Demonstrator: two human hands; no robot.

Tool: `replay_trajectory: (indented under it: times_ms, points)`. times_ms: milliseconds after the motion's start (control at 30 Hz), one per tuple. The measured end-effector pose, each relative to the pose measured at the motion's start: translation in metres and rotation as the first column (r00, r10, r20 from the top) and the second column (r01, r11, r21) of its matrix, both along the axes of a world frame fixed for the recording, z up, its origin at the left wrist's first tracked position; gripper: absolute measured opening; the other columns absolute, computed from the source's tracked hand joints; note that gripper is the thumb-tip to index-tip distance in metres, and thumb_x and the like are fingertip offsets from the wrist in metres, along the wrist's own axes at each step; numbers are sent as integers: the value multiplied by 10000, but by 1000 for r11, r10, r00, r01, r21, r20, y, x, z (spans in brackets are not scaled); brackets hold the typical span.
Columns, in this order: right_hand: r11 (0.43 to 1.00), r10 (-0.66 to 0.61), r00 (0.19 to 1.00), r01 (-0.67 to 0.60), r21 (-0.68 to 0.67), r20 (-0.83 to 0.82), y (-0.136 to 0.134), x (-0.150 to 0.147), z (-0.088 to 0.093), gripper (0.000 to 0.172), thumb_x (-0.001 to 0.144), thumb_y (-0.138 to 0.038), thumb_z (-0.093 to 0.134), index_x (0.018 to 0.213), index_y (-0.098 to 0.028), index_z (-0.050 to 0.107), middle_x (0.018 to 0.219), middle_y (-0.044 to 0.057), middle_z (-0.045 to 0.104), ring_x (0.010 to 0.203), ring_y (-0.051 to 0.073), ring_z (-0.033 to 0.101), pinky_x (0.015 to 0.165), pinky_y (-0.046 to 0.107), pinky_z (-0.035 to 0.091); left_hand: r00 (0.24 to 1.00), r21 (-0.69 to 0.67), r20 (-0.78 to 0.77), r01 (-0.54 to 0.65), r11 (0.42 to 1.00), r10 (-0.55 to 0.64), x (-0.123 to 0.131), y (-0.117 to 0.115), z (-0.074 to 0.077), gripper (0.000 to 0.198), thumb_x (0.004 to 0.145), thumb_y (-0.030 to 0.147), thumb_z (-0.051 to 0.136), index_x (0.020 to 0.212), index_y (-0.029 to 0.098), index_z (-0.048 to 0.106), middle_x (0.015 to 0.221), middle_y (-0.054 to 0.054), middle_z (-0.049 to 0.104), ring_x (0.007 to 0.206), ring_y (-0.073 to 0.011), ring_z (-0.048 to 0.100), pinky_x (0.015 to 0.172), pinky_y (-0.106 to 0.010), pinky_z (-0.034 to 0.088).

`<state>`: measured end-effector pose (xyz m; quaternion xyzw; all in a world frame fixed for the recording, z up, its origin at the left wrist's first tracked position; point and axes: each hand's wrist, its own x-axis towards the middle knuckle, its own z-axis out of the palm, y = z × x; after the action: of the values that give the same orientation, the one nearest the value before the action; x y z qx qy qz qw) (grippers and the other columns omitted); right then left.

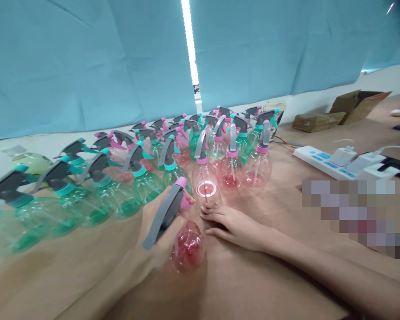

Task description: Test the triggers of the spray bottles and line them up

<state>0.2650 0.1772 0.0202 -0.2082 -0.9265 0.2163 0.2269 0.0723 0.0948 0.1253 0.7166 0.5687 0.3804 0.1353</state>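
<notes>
My left hand is wrapped round the neck of a pink spray bottle with a grey and pink trigger head. The bottle is tilted, its base toward the right and its head leaning up. My right hand lies on the table to the right of it, fingers stretched out and holding nothing. Just beyond the right fingertips stands another pink spray bottle, upright. Green spray bottles with teal collars stand in a row to the left of my left hand.
Several more pink and green spray bottles fill the back of the brown-covered table. At right lie a white power strip with plugs and an open cardboard box. A bright light strip hangs before a blue sheet.
</notes>
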Motion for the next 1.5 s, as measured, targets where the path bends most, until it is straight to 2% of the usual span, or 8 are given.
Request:
replay_trajectory:
  times_ms: [100,233,400,567,700,1100,1267,1500]
  points:
    - [1000,-6,1000,6,-6,5,0,0,-2,390,956,-347,538,1292,-153,573,1352,118,582,1296,241,498,1119,428,370,1000,-61,21,19,998,-18,-2,1,-2,117,791,199,521,865,209,612,737,9,664,632,-164,626,652,-312,526]
    - [1000,-2,1000,2,-12,0,0,-1,-3,390,962,-359,525,1295,-162,573,1341,112,592,1289,236,505,1117,428,370,986,-12,156,55,998,-52,-4,5,-14,150,778,204,488,870,210,607,797,-8,665,691,-173,627,709,-333,524]
    - [999,20,1000,-20,-38,-13,1,1,-2,480,949,-460,513,1309,-146,562,1338,138,590,1306,252,486,1117,433,361,981,23,177,80,997,-83,0,6,-16,99,765,225,507,820,220,590,715,13,611,600,-152,551,615,-305,475]
    - [998,18,999,-19,-57,-26,-1,4,1,651,876,-609,530,1312,-126,543,1339,175,575,1287,302,493,1083,474,379,992,30,112,56,998,-59,3,5,-11,239,847,258,503,1068,267,593,772,13,598,625,-159,531,610,-305,455]
    - [996,-13,999,9,-93,-45,-5,3,3,823,740,-675,652,1304,-89,522,1283,208,595,1206,327,547,1018,482,432,995,29,91,49,998,-52,4,3,-11,268,876,301,502,1135,281,568,702,26,526,564,-154,481,552,-298,423]
    - [946,-49,959,-44,-321,-279,-31,-4,14,959,625,-563,814,1396,-181,392,1319,154,557,1180,327,552,984,496,456,979,144,198,25,989,-53,23,15,-20,6,855,237,535,853,234,531,706,36,508,618,-139,503,590,-279,427]
    - [939,-101,937,-22,-344,-335,-38,0,23,889,658,-518,812,1383,-218,393,1291,121,563,1162,323,551,976,512,458,961,167,249,76,983,-117,41,26,-25,137,881,265,542,1001,208,573,879,-9,611,839,-175,601,764,-318,474]
    - [933,-172,933,51,-357,-315,-45,34,34,838,724,-482,774,1400,-237,343,1353,114,518,1241,313,506,1010,489,455,972,185,177,122,975,-155,76,36,-25,241,896,335,521,1067,171,565,862,-25,609,769,-172,584,711,-326,474]
